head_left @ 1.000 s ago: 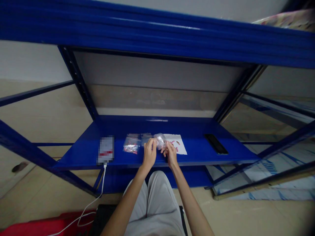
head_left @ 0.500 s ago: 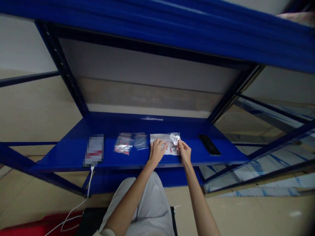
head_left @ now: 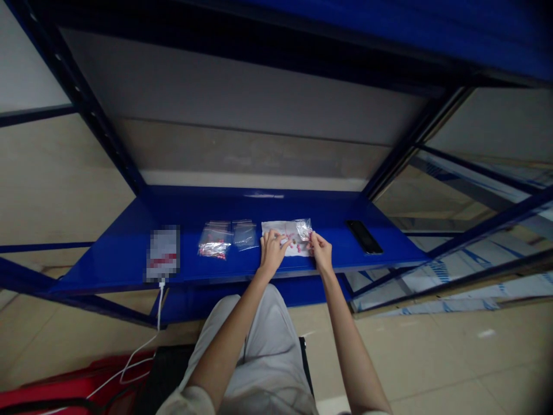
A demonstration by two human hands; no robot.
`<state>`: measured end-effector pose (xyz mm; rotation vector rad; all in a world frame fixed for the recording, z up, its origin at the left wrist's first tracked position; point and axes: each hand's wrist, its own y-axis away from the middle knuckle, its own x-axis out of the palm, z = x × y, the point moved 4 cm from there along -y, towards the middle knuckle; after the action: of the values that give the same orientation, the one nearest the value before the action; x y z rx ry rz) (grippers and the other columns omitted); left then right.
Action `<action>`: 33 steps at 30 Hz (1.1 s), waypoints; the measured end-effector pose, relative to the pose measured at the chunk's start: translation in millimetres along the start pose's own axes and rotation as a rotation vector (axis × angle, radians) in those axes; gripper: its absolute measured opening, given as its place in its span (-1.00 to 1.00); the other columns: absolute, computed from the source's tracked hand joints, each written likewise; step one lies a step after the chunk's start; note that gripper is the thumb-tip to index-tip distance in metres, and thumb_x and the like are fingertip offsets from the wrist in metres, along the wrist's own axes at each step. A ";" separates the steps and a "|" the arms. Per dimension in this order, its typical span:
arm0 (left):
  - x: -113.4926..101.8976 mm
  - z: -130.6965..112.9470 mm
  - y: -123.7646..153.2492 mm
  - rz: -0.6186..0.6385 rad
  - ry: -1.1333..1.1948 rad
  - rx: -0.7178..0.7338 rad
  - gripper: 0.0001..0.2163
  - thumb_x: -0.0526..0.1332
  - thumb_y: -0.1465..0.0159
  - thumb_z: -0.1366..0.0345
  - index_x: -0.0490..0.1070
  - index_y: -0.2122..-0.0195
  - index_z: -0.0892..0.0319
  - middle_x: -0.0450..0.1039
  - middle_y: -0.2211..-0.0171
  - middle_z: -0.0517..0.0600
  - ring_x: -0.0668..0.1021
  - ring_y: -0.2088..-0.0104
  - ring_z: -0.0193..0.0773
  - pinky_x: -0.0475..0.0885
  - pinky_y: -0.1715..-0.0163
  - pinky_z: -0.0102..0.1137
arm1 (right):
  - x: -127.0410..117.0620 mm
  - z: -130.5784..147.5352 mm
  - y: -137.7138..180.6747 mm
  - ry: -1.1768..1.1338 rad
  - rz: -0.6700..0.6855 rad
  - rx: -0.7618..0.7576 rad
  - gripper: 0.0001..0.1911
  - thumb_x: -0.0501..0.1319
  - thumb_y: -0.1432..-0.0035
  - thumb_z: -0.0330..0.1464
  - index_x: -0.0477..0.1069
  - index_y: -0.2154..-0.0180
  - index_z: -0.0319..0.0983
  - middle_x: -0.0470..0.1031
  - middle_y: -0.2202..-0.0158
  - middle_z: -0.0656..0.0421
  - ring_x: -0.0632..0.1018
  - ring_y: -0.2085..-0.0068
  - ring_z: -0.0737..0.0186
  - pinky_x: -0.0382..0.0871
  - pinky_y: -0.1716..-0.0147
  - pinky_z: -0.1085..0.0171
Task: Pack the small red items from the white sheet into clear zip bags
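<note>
A white sheet with small red pieces on it lies on the blue shelf. My left hand rests on the sheet's left part, fingers curled over the red pieces. My right hand pinches a small clear plastic bag at the sheet's right edge. Two more clear bags lie left of the sheet: one with red pieces and a smaller one.
A blurred-out flat device with a white cable lies at the shelf's left. A black phone lies at the right. Blue uprights and an upper shelf frame the space. A red object sits on the floor.
My right hand carried the clear bag from in front of both hands to the sheet's right edge. My left hand let go and came down on the sheet. The view tilted lower.
</note>
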<state>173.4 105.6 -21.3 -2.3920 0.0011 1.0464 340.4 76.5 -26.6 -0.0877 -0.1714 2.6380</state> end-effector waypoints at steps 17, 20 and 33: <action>-9.1 7.4 1.0 -0.101 0.160 -0.137 -0.94 0.20 -0.14 0.27 0.44 0.41 0.08 0.35 0.22 -0.01 0.33 0.18 -0.17 0.19 0.23 -0.30 | -0.8 -3.5 0.6 -0.005 -0.066 0.024 -0.44 0.26 0.16 -0.05 0.49 0.20 -0.33 0.49 0.57 0.15 0.30 0.68 0.42 0.02 0.75 0.42; -7.7 6.8 1.8 -0.080 0.127 -0.131 -0.94 0.18 -0.16 0.28 0.42 0.41 0.09 0.34 0.22 0.00 0.32 0.17 -0.15 0.19 0.23 -0.28 | -4.1 -4.3 0.1 -0.046 -0.135 -0.002 -0.45 0.29 0.18 -0.08 0.49 0.21 -0.34 0.53 0.48 0.10 0.36 0.63 0.39 0.08 0.73 0.42; -1.0 7.3 2.4 0.017 0.047 -0.124 -0.90 0.16 -0.17 0.28 0.43 0.42 0.13 0.31 0.18 0.05 0.30 0.15 -0.09 0.18 0.20 -0.22 | -7.1 -10.3 -1.7 -0.054 -0.179 0.000 -0.46 0.30 0.21 -0.09 0.50 0.23 -0.35 0.55 0.34 0.00 0.51 0.48 0.21 0.18 0.72 0.40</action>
<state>167.2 106.8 -25.8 -2.5318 -0.0275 1.0249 348.4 75.6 -36.4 -0.0010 -0.1887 2.4629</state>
